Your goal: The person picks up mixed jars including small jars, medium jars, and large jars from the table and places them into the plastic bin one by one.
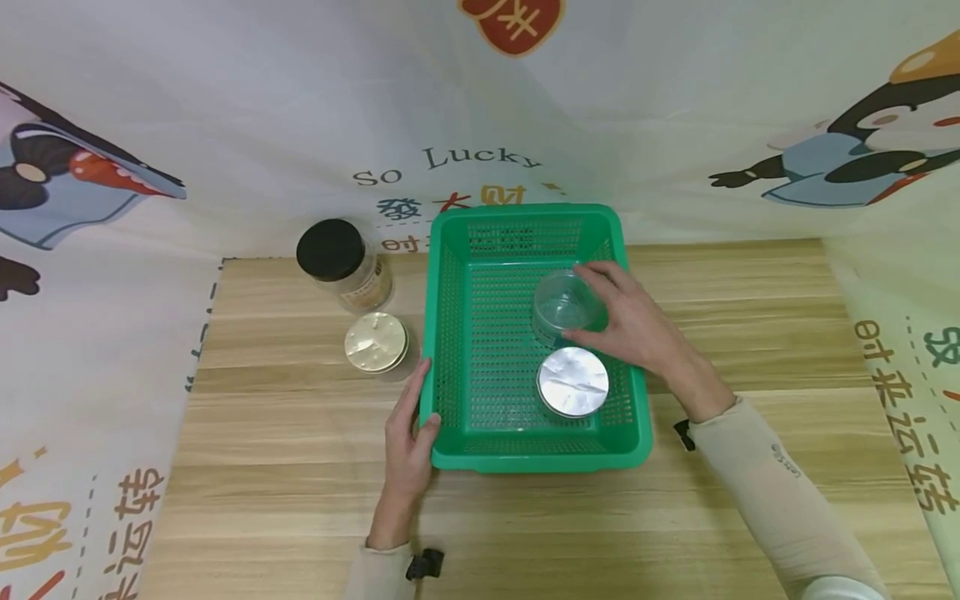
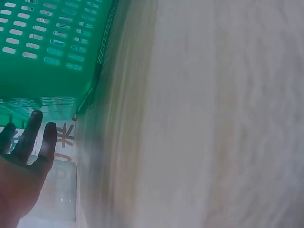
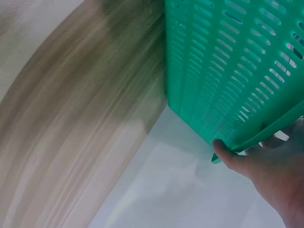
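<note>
On the table stands a green plastic basket [image 1: 536,462] with perforated walls. My left hand [image 1: 408,446] holds its left rim, thumb over the edge and fingers along the outside. In the left wrist view, those fingers [image 2: 47,142] reach to the basket's outer wall [image 2: 42,80]. Inside the basket, my right hand [image 1: 630,321] grips a clear round jar [image 1: 561,304], thumb at the near side and fingers at the far side. Just nearer me sits a silver foil-topped can [image 1: 573,382]. The right wrist view shows my right hand [image 3: 266,171] overlapping the basket's rim, the jar largely hidden.
Left of the basket stand a clear jar with a black lid [image 1: 332,250] and, nearer me, a container with a pale gold foil top [image 1: 377,342]. The wooden table [image 1: 285,467] meets a printed cloth backdrop [image 1: 300,125] behind and at both sides.
</note>
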The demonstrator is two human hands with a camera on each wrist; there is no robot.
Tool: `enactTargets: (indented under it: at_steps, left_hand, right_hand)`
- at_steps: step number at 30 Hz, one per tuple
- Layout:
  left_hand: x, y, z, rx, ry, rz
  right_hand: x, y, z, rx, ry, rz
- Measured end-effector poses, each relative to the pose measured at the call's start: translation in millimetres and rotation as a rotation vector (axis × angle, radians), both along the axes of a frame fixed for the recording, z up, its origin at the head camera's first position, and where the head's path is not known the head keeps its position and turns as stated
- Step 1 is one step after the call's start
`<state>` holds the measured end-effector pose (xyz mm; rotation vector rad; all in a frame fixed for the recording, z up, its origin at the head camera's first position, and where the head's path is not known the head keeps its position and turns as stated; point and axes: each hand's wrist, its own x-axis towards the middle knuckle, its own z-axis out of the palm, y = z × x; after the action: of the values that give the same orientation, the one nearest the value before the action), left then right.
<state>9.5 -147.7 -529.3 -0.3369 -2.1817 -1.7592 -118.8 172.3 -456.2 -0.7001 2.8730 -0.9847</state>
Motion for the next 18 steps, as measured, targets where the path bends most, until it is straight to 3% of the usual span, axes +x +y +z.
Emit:
enactTargets:
  at_steps: [9,18]
  left_hand:
    - [3.2,-6.3,4.4,0.019,-0.106,-0.067]
    - [3.1,-13.7,5.3,-0.032,-0.131,-0.046]
  right_hand:
    - [2.2,10.2,-2.0,-0.092,0.099,-0.026]
    - [3.0,14.0,-4.6,-0.118,0.162,-0.058]
